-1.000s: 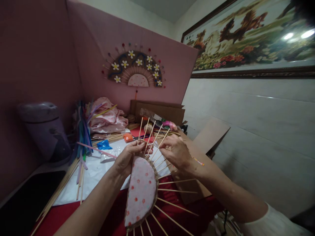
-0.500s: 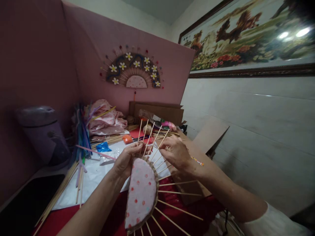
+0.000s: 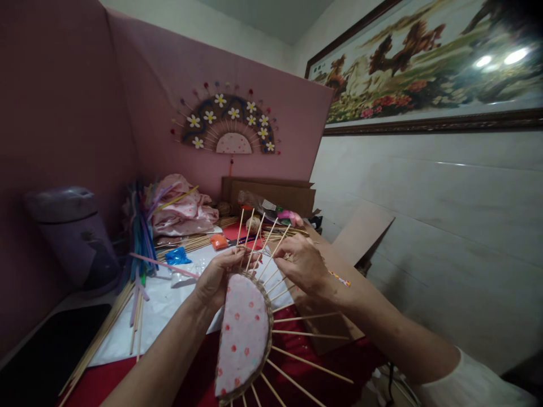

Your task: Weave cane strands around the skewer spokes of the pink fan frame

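Observation:
A half-round piece covered in pale pink cloth with red dots [image 3: 244,333] stands tilted in front of me, its straight side to the left. Braided twine edges its curve, and thin wooden sticks [image 3: 313,365] fan out from it. My left hand [image 3: 217,277] is closed around its upper end, thumb against the first sticks. My right hand [image 3: 302,264] pinches close to the upper sticks, fingers curled. A thin strand of twine [image 3: 263,252] runs across the sticks between both hands. The right fingertips are partly hidden.
On the pink wall hangs a flowered fan [image 3: 235,116]. Behind my hands lie pink cloth [image 3: 182,206], pipe cleaners [image 3: 144,229], an orange packet [image 3: 219,242], a blue packet [image 3: 177,256] and a twine ball [image 3: 253,225]. A lilac container [image 3: 78,243] stands left; cardboard [image 3: 365,229] leans right.
The half-round piece and both hands keep nearly the same place. The view has shifted very slightly, and the twine between my hands shows a little differently.

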A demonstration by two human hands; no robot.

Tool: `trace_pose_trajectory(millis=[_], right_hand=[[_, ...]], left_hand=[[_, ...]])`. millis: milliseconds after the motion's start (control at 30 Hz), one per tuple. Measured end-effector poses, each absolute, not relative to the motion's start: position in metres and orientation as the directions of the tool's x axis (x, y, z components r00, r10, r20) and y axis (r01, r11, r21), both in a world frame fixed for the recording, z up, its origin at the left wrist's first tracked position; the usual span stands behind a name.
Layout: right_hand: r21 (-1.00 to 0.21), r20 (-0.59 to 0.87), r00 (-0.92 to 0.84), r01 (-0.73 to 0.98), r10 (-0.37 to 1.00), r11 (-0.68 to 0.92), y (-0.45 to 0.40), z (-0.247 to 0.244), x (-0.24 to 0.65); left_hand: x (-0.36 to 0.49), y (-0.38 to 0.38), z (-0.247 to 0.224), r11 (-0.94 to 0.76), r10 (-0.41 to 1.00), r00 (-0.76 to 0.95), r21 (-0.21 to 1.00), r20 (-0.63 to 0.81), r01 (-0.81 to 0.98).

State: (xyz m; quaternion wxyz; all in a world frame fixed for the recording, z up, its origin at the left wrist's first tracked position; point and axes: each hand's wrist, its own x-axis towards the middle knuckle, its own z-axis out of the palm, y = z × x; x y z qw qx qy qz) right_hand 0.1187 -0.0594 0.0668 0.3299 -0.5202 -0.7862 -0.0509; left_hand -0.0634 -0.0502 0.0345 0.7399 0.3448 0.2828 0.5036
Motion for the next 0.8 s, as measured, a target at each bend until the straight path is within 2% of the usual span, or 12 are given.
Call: trace_pose_trajectory(millis=[800], right_hand=[[-0.253,0.572,-0.250,0.853,0.782,0.457,-0.0583,0.0650,0.1189]], left_hand=[[-0.0629,-0.0491,0.0342,0.240,0.942,0.332,0.806,-0.058,-0.541]])
